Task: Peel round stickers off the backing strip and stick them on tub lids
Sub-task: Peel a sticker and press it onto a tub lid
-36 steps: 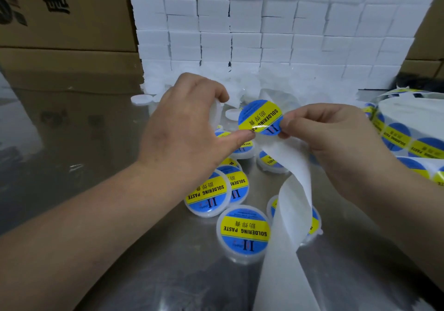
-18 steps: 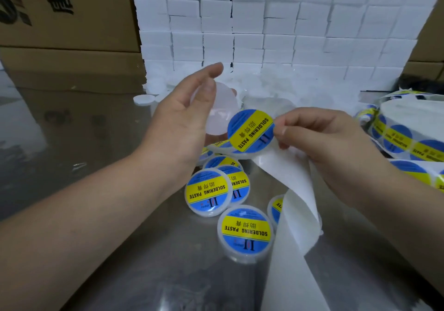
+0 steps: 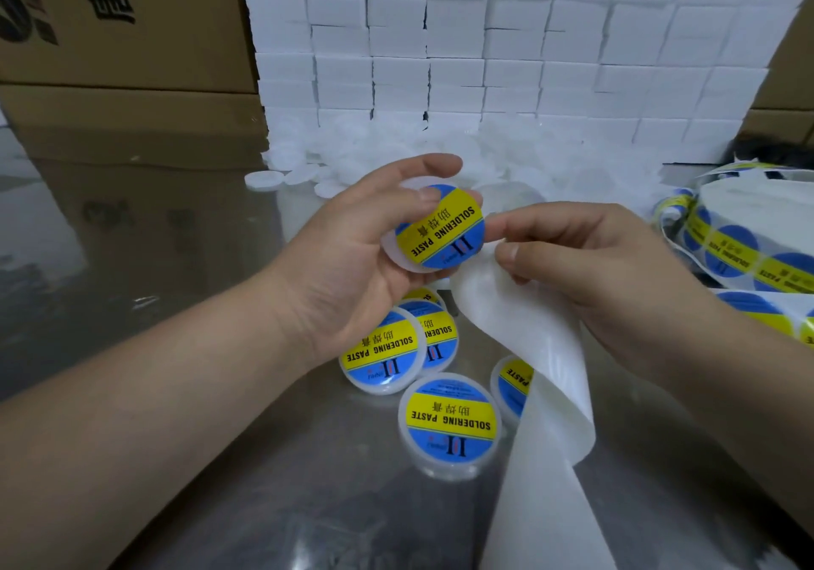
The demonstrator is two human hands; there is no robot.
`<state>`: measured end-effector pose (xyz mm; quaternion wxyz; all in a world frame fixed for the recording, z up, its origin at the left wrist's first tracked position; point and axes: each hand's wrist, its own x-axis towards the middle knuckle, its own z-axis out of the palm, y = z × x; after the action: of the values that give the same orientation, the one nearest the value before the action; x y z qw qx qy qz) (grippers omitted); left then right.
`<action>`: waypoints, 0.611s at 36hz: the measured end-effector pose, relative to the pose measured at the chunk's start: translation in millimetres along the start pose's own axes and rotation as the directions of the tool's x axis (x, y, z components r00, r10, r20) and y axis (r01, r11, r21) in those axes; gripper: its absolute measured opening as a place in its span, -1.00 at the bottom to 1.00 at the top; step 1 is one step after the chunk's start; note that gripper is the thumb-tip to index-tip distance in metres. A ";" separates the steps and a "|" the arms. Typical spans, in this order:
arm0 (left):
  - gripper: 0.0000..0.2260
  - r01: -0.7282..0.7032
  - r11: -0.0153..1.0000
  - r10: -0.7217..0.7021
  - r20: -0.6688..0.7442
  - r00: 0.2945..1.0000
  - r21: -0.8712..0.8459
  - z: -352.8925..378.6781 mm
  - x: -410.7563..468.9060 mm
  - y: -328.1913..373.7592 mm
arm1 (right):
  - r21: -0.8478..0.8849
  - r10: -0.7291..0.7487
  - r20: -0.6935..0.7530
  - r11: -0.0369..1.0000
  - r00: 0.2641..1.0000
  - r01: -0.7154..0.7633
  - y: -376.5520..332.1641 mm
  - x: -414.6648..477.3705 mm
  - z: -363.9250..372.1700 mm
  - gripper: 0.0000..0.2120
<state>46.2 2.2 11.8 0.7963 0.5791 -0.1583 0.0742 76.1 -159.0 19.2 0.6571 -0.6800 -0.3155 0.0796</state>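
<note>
Round sticker point(image 3: 440, 228), blue with yellow band, printed SOLDERING PASTE: lying on face of white tub lid point(image 3: 389, 247), raised above desk point(image 3: 220, 481), between both hands. Left hand point(image 3: 352, 270) gripping tub lid from the left, fingers curled round its rim, one fingertip pressed on sticker's upper edge. Right hand point(image 3: 594, 270) just right of lid, forefinger tip touching sticker's right edge, thumb and remaining fingers pinching white backing strip point(image 3: 528, 349). Backing strip hanging from right hand, curling down to bottom of frame, bare on visible side. Below the hands, on desk: several labelled tubs point(image 3: 451, 424), same print on each, one partly hidden behind strip. Sticker roll point(image 3: 740, 243) at far right. Loose white lids point(image 3: 308, 164) heaped at back against stacked white boxes point(image 3: 484, 40); cardboard cartons point(image 3: 123, 18) at left.
</note>
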 end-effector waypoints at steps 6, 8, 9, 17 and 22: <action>-0.73 -0.023 0.999 0.024 -0.028 0.999 0.042 1.7 -0.3 -3.7 | -0.006 0.010 0.010 1.000 1.000 -0.010 0.1 -0.9 0.5 -0.66; -0.73 -0.026 0.998 0.028 -0.026 0.999 0.062 1.5 -0.7 -4.3 | -0.003 0.019 0.013 1.000 1.000 -0.019 0.3 -1.0 0.4 -0.68; -0.72 -0.027 0.997 0.029 -0.024 0.999 0.066 1.5 -0.9 -4.5 | -0.005 0.023 0.014 1.000 1.000 -0.023 0.4 -0.9 0.4 -0.68; -0.74 -0.032 0.997 0.034 -0.023 0.999 0.068 1.8 -0.4 -5.4 | 0.024 0.018 0.027 1.000 0.999 -0.019 -2.1 -1.8 1.7 -0.63; -0.73 -0.030 0.997 0.032 -0.030 0.999 0.070 3.1 -0.8 -5.3 | 0.027 0.011 0.030 1.000 0.999 -0.012 -1.9 -1.3 1.7 -0.62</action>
<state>46.5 -2.4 7.6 0.7767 0.6029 -0.1521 0.1009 73.6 -158.4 20.4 0.6609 -0.6717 -0.3203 0.0977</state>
